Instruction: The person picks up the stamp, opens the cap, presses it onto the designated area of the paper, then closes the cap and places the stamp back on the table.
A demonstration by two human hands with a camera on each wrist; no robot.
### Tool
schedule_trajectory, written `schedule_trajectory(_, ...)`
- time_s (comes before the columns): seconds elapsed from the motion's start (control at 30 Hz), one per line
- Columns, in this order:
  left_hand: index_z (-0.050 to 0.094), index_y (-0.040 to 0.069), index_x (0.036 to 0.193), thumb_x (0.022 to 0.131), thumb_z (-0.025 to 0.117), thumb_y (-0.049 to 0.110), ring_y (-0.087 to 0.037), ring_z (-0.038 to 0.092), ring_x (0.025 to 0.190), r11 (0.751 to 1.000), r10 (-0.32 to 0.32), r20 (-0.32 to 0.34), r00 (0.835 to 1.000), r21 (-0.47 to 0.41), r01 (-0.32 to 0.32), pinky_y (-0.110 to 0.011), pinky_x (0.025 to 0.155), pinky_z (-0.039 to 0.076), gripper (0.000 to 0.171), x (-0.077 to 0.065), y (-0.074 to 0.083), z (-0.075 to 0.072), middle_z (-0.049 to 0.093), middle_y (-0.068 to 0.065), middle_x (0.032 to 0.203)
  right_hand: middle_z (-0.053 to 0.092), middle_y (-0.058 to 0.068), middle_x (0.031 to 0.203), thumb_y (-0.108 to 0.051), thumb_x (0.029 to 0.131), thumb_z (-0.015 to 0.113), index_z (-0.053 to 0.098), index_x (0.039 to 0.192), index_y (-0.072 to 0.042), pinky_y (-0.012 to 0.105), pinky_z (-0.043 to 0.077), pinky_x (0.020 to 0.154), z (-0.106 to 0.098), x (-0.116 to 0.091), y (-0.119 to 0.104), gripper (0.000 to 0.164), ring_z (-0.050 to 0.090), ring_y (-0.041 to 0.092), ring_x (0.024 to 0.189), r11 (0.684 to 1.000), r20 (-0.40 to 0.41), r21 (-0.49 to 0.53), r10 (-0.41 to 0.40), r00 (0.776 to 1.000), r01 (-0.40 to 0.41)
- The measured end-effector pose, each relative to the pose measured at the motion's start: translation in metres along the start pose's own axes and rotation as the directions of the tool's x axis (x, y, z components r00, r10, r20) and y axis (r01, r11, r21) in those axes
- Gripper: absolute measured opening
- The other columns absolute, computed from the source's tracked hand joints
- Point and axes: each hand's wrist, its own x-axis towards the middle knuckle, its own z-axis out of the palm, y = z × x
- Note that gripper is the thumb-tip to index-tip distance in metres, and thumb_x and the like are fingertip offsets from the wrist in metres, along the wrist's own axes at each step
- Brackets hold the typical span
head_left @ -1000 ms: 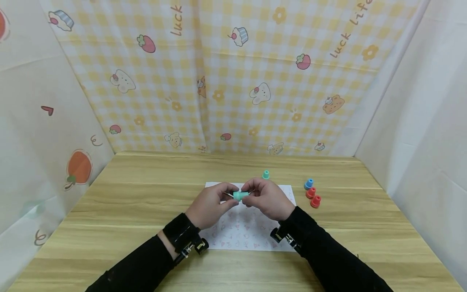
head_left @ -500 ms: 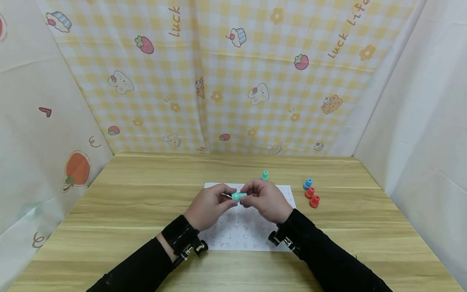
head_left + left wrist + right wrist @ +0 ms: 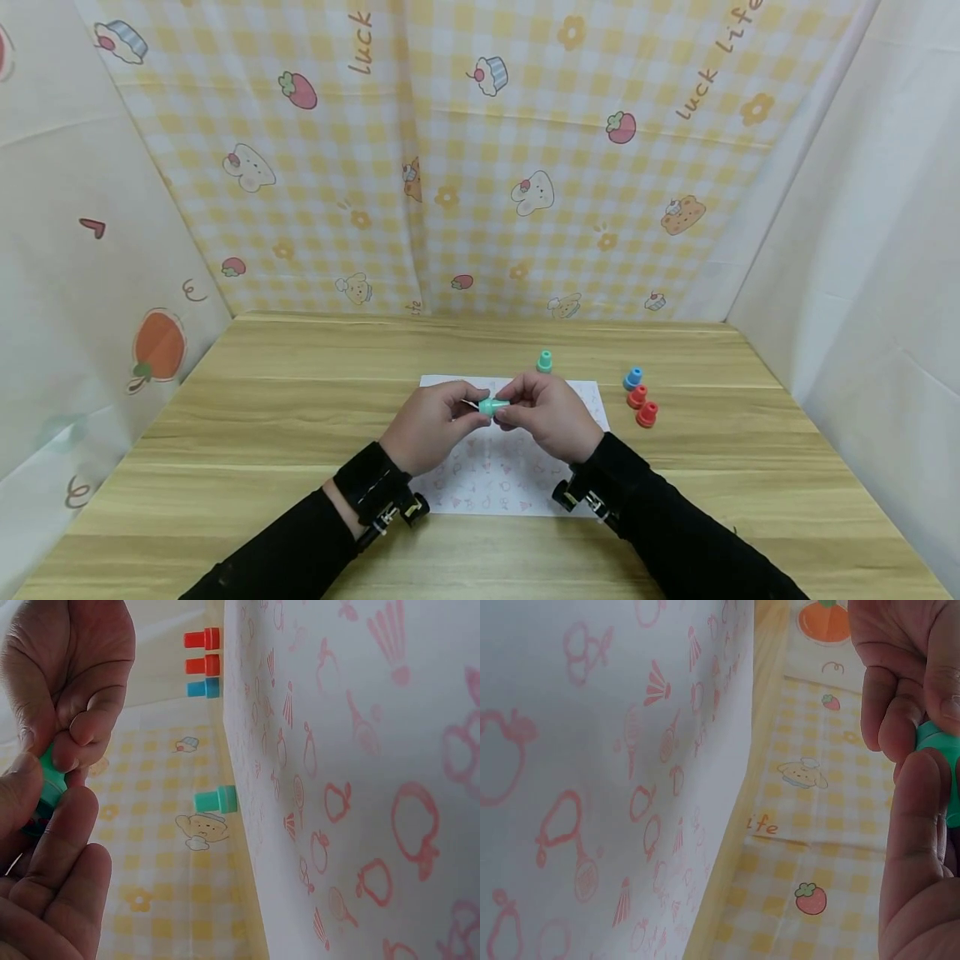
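A small mint-green toy stamp (image 3: 491, 407) lies sideways between both hands, above the white paper (image 3: 487, 492) printed with red and pink fruit, racket and shuttlecock shapes. Thumb and fingers of my left hand (image 3: 431, 429) pinch its wider end; dark colour shows at that end in the left wrist view. My right hand (image 3: 558, 417) pinches the narrow end, its other fingers curled in. The right wrist view shows part of the green stamp (image 3: 937, 739) among the fingertips, the rest hidden by them.
Another green stamp (image 3: 545, 361) stands upright just behind the paper. To the right, a blue stamp (image 3: 633, 378) and two red stamps, one at the back (image 3: 637, 396) and one in front (image 3: 647, 414), stand close in a slanting row on the wooden table (image 3: 300, 358).
The held green stamp has turned slightly between the fingers, and the fingertips have shifted a little. Both hands stay over the paper; the standing stamps have kept their places.
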Motion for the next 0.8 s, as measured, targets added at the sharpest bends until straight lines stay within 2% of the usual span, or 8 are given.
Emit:
schedule_trajectory(0.2,0.077,0.006,0.115,0.095,0.078,0.011,-0.014,0.077,0.097,0.999,0.035,0.021,0.999,-0.011,-0.035,-0.024,0.084,0.062,0.020,0.000,0.000,0.002,0.079,-0.008,0.114,0.078,0.013,0.100,0.001,0.098,0.069,0.069,0.105,0.001,0.031,0.064,0.082,-0.002,-0.003,0.001,0.008,0.075,0.015,0.086,0.998,-0.010,-0.059,0.005,1.000,-0.005)
schedule_trajectory(0.47,0.074,0.013,0.113,0.098,0.076,0.013,-0.010,0.075,0.094,1.000,-0.014,0.081,0.997,-0.007,0.014,-0.021,0.080,0.060,0.015,0.000,0.000,0.005,0.077,-0.002,0.115,0.078,0.005,0.093,-0.004,0.098,0.070,0.071,0.104,-0.005,0.029,0.060,0.078,-0.003,-0.006,0.002,0.007,0.073,0.014,0.084,0.983,-0.020,-0.182,-0.001,1.000,-0.003)
schedule_trajectory(0.57,0.072,0.015,0.113,0.099,0.075,0.013,-0.012,0.075,0.101,1.000,-0.005,0.114,0.993,0.002,0.005,-0.029,0.087,0.061,0.015,0.000,-0.001,0.005,0.076,0.001,0.115,0.076,0.002,0.091,-0.008,0.099,0.071,0.072,0.104,-0.008,0.027,0.057,0.075,-0.004,-0.008,0.003,0.005,0.070,0.012,0.084,0.969,-0.009,-0.246,-0.020,1.000,0.017)
schedule_trajectory(0.7,0.071,0.014,0.122,0.099,0.075,0.017,-0.018,0.072,0.115,0.998,0.017,0.137,0.990,0.061,-0.026,-0.044,0.101,0.058,0.023,-0.001,-0.003,0.004,0.075,0.000,0.122,0.074,0.000,0.092,-0.011,0.100,0.072,0.072,0.105,-0.011,0.024,0.054,0.072,-0.011,-0.012,0.002,0.006,0.064,0.012,0.082,0.947,-0.002,-0.320,-0.040,0.999,0.038)
schedule_trajectory(0.8,0.068,0.012,0.131,0.100,0.075,0.022,-0.021,0.068,0.124,0.991,0.008,0.143,0.990,0.131,-0.027,-0.047,0.107,0.055,0.034,-0.001,-0.005,0.000,0.072,-0.002,0.132,0.074,0.002,0.096,-0.010,0.100,0.071,0.073,0.108,-0.010,0.023,0.053,0.072,-0.021,-0.015,0.001,0.008,0.062,0.014,0.081,0.938,-0.007,-0.344,-0.050,0.999,0.045)
